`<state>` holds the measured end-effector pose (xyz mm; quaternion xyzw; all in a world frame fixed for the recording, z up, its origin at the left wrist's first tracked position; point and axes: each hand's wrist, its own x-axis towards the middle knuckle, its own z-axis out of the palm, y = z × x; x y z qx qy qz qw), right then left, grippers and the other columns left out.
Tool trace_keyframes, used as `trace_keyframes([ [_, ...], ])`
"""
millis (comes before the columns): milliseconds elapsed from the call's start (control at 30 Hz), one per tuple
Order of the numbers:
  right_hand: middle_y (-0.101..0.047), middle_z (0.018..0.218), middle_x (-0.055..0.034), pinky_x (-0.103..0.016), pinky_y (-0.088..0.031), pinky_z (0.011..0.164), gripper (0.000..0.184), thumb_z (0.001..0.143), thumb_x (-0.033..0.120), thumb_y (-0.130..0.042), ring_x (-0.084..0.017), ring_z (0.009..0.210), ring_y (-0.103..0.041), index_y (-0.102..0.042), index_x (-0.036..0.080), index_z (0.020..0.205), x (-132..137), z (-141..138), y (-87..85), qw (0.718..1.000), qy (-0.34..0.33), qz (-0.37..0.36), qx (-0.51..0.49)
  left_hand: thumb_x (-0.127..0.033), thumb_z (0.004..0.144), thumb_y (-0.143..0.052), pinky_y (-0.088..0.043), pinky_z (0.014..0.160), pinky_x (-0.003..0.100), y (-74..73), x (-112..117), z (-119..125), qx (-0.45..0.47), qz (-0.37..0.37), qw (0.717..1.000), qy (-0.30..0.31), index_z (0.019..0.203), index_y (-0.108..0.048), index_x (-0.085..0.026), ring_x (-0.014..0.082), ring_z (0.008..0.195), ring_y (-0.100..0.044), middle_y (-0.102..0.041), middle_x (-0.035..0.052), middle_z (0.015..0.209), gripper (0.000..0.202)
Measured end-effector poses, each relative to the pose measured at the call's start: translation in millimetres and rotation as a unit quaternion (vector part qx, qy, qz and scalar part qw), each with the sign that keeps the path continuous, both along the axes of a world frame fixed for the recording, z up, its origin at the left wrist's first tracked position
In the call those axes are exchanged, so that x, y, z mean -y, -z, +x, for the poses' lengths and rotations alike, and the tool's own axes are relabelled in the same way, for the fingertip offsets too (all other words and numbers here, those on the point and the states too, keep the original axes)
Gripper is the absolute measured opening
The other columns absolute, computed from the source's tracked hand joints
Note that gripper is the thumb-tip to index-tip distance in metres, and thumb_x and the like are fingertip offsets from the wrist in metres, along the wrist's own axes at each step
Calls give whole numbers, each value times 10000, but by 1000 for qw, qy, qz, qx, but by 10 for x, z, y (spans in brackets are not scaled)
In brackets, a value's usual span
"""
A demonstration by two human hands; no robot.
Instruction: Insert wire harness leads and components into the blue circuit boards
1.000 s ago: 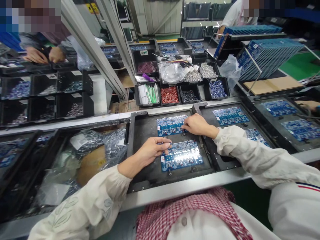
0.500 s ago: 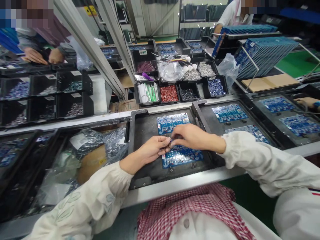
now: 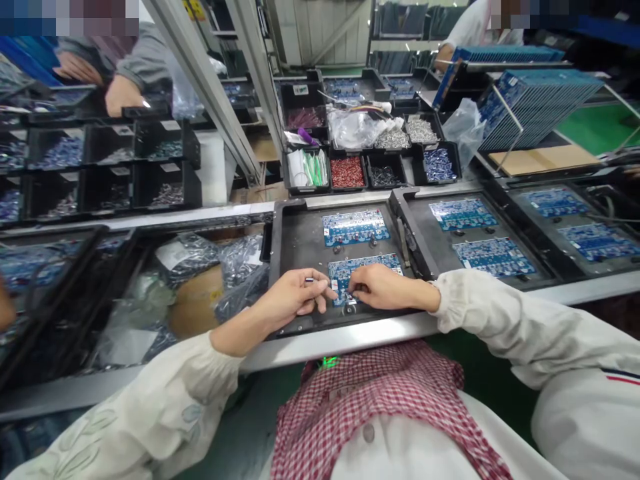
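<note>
My left hand (image 3: 295,295) rests at the near edge of a black fixture tray (image 3: 300,233), pinching a small metal-tipped component (image 3: 310,280) between its fingers. My right hand (image 3: 383,287) lies with its fingertips on the near blue circuit board (image 3: 373,268), close to the left hand. The hands hide the board's lower part. A second blue circuit board (image 3: 355,228) sits farther up in the same tray, and no hand touches it.
Another tray (image 3: 493,257) with two boards stands to the right. Black bins hold sorted components behind the trays. A rack of blue boards (image 3: 540,110) stands at the back right. A co-worker's hands (image 3: 120,97) work at the upper left, beyond bins and plastic bags.
Both hands have moved from above the gap between the boards down to the near board's front edge. The head view has also shifted, so the tray appears farther up and to the right.
</note>
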<state>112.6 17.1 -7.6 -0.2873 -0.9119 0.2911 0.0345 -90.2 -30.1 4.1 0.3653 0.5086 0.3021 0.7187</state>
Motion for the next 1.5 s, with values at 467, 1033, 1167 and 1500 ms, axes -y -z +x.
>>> trace_keyframes([
  [467, -634, 805, -53, -242, -406, 680, 187, 817, 302, -603, -137, 732, -558, -662, 138, 885, -78, -5, -225, 993, 26, 50, -101, -290, 714, -682, -120, 341, 150, 43, -142, 147, 16, -41, 998, 50, 618, -613, -84, 3, 357, -285, -502, 3, 467, 237],
  [1033, -687, 816, -85, -268, -378, 621, 279, 858, 366, -503, -192, 732, -620, -666, 141, 831, -54, 342, -32, 986, 77, 53, 137, -270, 728, -670, -155, 327, 147, 99, -367, 353, -7, -10, 998, 60, 617, -578, -78, 23, 355, -361, -572, 53, 504, 240],
  [1167, -685, 837, -78, -264, -376, 618, 272, 855, 377, -508, -188, 741, -620, -660, 151, 846, -41, 334, -29, 987, 61, 56, 137, -199, 565, -772, -181, 359, 146, 131, -365, 314, -22, -1, 998, 60, 738, -653, -78, 41, 408, -407, -552, 17, 480, 242],
  [1500, -691, 900, -75, -266, -409, 663, 240, 869, 350, -506, -197, 810, -637, -662, 167, 871, 58, -167, -69, 991, 39, 34, 126, -247, 639, -735, -212, 379, 142, 151, -274, -165, -36, 39, 998, 46, 1024, -617, -114, 38, 454, -424, -521, -32, 547, 423],
])
